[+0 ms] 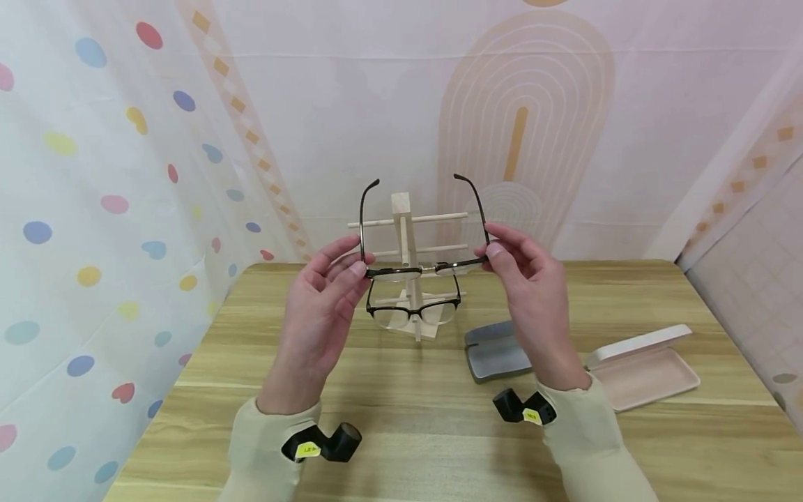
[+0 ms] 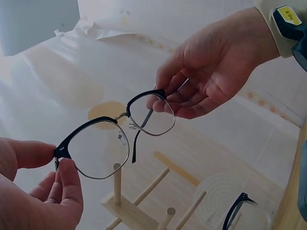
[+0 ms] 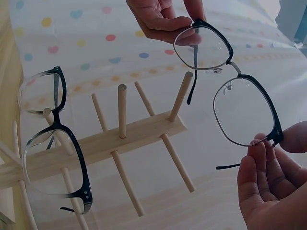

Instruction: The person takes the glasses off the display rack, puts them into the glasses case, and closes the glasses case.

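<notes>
Both hands hold a pair of eyeglasses (image 2: 94, 120) with dark brow bars, thin metal lower rims and the temples spread apart. My left hand (image 1: 323, 307) pinches one hinge corner between thumb and fingers, and my right hand (image 1: 532, 300) pinches the opposite corner. Behind and below them stands a wooden glasses rack (image 1: 401, 203) with several round pegs. A second pair of eyeglasses (image 3: 58, 122), black on top and clear below, sits on a lower peg of the rack. In the head view the held pair overlaps the rack's middle.
On the wooden table (image 1: 401, 418), an open grey glasses case (image 1: 495, 355) lies right of the rack, partly behind the right hand. Farther right is an open white and pink glasses case (image 1: 652, 373). A patterned curtain (image 1: 351, 104) hangs behind the table and along its left side.
</notes>
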A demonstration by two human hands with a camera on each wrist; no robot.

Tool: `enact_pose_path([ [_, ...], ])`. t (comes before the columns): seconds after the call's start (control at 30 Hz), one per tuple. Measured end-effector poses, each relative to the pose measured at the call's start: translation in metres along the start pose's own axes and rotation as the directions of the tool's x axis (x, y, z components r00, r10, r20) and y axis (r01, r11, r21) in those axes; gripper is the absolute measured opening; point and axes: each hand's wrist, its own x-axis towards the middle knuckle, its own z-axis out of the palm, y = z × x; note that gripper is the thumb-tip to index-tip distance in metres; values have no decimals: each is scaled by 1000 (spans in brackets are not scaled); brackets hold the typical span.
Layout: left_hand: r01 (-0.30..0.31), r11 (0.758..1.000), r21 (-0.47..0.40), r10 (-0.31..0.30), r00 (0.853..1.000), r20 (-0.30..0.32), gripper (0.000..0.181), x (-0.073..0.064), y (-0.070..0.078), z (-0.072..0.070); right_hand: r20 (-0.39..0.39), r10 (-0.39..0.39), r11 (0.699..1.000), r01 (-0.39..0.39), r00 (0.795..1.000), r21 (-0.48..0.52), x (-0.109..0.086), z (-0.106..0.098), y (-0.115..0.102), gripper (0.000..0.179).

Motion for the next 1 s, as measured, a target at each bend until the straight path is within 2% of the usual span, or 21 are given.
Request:
enact_pose_path([
  [0.6, -60, 995, 85, 57, 998, 38, 40, -6, -12, 6, -26, -24, 997, 22, 999, -81, -12, -17, -2, 25],
  [1.0, -103, 978, 181, 96, 994, 43, 41, -9, -20, 11, -49, -62, 994, 57, 997, -98, -17, -24, -1, 25],
])
